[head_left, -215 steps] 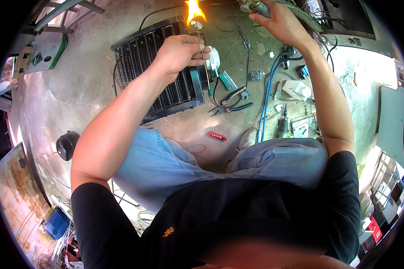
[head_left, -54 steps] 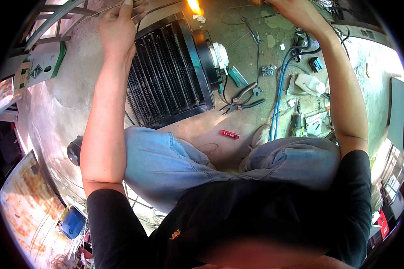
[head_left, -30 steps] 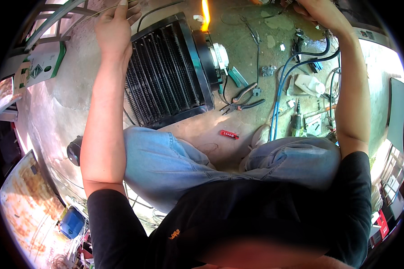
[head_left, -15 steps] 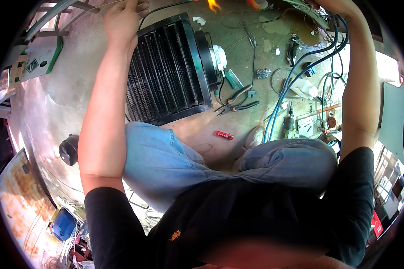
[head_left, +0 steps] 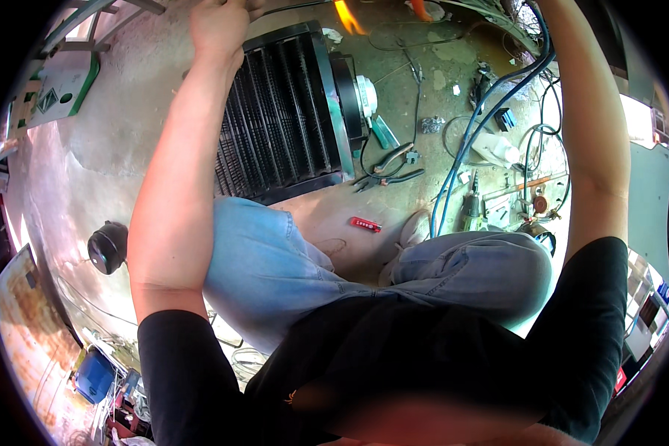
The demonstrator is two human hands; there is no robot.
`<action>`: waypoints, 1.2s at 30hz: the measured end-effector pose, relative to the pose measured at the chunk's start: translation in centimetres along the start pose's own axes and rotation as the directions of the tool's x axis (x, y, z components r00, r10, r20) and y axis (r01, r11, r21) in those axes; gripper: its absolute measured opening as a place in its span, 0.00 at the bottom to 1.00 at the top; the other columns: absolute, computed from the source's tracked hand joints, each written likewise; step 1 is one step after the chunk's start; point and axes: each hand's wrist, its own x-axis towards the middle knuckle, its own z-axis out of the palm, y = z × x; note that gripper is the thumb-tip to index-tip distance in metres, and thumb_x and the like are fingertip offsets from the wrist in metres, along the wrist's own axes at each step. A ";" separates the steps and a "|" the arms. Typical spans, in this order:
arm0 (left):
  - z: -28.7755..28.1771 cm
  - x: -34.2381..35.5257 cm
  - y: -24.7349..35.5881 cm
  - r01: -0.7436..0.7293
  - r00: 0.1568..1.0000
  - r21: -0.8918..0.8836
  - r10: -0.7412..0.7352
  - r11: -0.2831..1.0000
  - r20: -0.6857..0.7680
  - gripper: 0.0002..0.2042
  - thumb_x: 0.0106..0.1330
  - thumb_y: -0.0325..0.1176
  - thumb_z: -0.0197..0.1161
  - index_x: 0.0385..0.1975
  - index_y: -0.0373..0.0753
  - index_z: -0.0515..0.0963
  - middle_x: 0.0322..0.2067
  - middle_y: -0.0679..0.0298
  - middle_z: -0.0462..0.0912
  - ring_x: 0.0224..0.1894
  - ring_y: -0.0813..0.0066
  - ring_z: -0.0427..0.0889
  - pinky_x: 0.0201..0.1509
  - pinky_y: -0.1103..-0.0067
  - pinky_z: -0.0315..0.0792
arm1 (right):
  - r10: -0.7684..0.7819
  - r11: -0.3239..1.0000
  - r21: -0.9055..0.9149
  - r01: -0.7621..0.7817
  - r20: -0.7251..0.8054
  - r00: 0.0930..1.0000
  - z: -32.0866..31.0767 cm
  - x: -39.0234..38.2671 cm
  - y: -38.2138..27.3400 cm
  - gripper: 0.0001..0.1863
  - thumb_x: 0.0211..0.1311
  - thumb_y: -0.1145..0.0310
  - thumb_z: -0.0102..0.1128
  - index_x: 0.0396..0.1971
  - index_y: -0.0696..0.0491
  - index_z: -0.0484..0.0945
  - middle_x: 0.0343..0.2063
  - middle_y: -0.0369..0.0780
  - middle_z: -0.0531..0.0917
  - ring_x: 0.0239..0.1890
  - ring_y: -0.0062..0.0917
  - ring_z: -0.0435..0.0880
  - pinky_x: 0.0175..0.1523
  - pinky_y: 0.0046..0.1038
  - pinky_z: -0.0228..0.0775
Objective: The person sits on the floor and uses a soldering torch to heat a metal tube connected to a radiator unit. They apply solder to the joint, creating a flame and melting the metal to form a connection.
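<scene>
My left hand (head_left: pixel 219 31) is raised at the top edge, its fingers curled. What they hold, if anything, is cut off by the rim. Just below that hand lies a black finned coil unit (head_left: pixel 279 111), with a white-capped motor (head_left: pixel 366 97) on its right side. An orange flame (head_left: pixel 348 18) burns at the top edge, right of the unit. My right arm (head_left: pixel 591 134) stretches up on the right, and its hand is beyond the picture. Two blue hoses (head_left: pixel 462 160) rise from beside my knee toward the right wrist.
On the concrete floor before me lie pliers (head_left: pixel 406 177), a red lighter (head_left: pixel 366 224), a white bottle (head_left: pixel 496 149) and a green drill-like tool (head_left: pixel 472 212). A round black object (head_left: pixel 108 247) sits by my left forearm. A rusty panel (head_left: pixel 30 320) stands at the left.
My left hand has shifted right and slightly up. The right hand has moved up and left, out of the picture. More of the flame shows, longer and brighter.
</scene>
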 end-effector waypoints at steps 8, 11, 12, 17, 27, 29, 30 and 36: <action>-0.1 0.1 -0.3 0.001 1.000 -0.013 0.000 1.000 0.015 0.13 0.78 0.38 0.58 0.42 0.33 0.82 0.32 0.65 0.84 0.29 0.80 0.79 0.35 0.82 0.75 | 0.044 0.998 -0.032 -0.044 0.000 0.999 0.0 0.0 0.0 0.35 0.65 0.26 0.52 0.22 0.47 0.75 0.14 0.27 0.67 0.15 0.15 0.64 0.21 0.23 0.54; -0.2 0.2 -0.5 0.005 1.000 -0.034 -0.005 0.999 0.017 0.13 0.78 0.38 0.58 0.42 0.33 0.82 0.32 0.65 0.84 0.29 0.80 0.79 0.35 0.83 0.75 | 0.049 0.998 -0.039 -0.049 -0.019 0.999 0.1 -0.1 0.0 0.35 0.65 0.26 0.53 0.22 0.47 0.76 0.14 0.27 0.67 0.15 0.15 0.64 0.22 0.23 0.54; -0.2 0.3 -0.5 0.007 1.000 -0.033 -0.007 0.999 0.022 0.13 0.78 0.37 0.58 0.42 0.33 0.82 0.32 0.65 0.84 0.29 0.80 0.79 0.35 0.83 0.75 | 0.054 0.998 -0.043 -0.055 -0.026 0.998 0.2 -0.1 0.1 0.36 0.64 0.26 0.53 0.22 0.47 0.76 0.14 0.27 0.67 0.15 0.15 0.64 0.22 0.23 0.54; -0.2 0.1 -0.4 0.005 0.999 -0.042 -0.004 0.999 0.035 0.12 0.78 0.37 0.57 0.42 0.34 0.82 0.32 0.65 0.84 0.30 0.80 0.79 0.35 0.83 0.75 | 0.052 0.999 0.000 -0.052 0.005 0.999 0.2 -0.2 0.2 0.35 0.64 0.26 0.54 0.23 0.48 0.77 0.15 0.27 0.68 0.15 0.15 0.64 0.21 0.23 0.54; 0.0 -0.4 0.3 0.017 1.000 -0.029 -0.016 0.999 0.017 0.12 0.78 0.37 0.57 0.43 0.33 0.82 0.33 0.64 0.84 0.30 0.79 0.79 0.36 0.82 0.75 | 0.030 0.997 0.065 -0.029 0.000 1.000 0.8 -0.6 0.2 0.34 0.65 0.29 0.56 0.25 0.49 0.79 0.17 0.27 0.70 0.15 0.15 0.64 0.20 0.23 0.56; -0.2 -0.3 0.2 0.025 1.000 -0.036 -0.024 0.999 0.016 0.12 0.78 0.37 0.57 0.43 0.33 0.82 0.32 0.64 0.84 0.30 0.79 0.79 0.36 0.82 0.75 | 0.022 0.997 0.068 -0.022 0.002 1.000 0.8 -0.6 0.2 0.34 0.66 0.29 0.56 0.26 0.49 0.79 0.18 0.27 0.71 0.15 0.14 0.64 0.20 0.23 0.56; -0.1 -0.3 0.2 0.027 1.000 -0.032 -0.026 0.999 0.013 0.12 0.78 0.37 0.57 0.43 0.33 0.82 0.32 0.64 0.84 0.30 0.79 0.79 0.36 0.82 0.75 | 0.020 0.997 0.069 -0.020 0.002 1.000 0.8 -0.6 0.2 0.33 0.66 0.29 0.56 0.26 0.49 0.79 0.18 0.27 0.71 0.15 0.14 0.64 0.20 0.23 0.56; 0.1 -0.4 0.4 0.039 0.999 -0.015 -0.039 0.999 -0.002 0.12 0.79 0.37 0.57 0.44 0.34 0.81 0.33 0.64 0.84 0.29 0.79 0.79 0.36 0.82 0.75 | -0.012 0.996 0.087 0.010 0.017 1.000 0.4 -0.3 1.7 0.34 0.67 0.30 0.55 0.26 0.51 0.79 0.18 0.28 0.71 0.16 0.15 0.64 0.22 0.24 0.57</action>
